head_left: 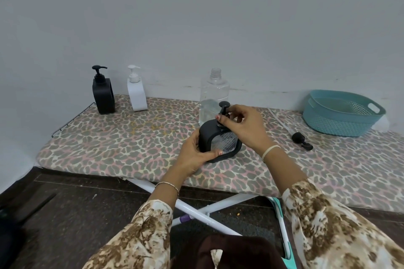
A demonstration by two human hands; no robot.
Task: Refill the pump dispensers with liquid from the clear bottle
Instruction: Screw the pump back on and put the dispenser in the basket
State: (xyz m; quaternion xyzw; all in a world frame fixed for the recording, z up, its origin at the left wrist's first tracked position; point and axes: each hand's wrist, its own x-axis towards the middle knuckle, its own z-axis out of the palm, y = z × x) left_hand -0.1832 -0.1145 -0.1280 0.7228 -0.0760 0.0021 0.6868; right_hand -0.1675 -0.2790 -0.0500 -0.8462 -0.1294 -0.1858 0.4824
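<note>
At the centre of the leopard-print ironing board [131, 137], my left hand [196, 156] grips the black plastic dispenser [206, 137] steady so my right hand [242, 125], pinching its pump [223, 106], can twist it, the clear plastic bottle [215, 89] at twelve o'clock.

Matt black plastic dispenser [215, 142], clear glossy plastic bottle [213, 96] — printed cloth board cover [122, 142], woven-look plastic basket [341, 116]

You face a leopard-print ironing board [131, 148] set against a pale wall [196, 17]. A teal basket [336, 125] sits at its far right (perforated sides, slotted handles). White crossed legs [205, 212] stand on a dark floor [76, 214].
</note>
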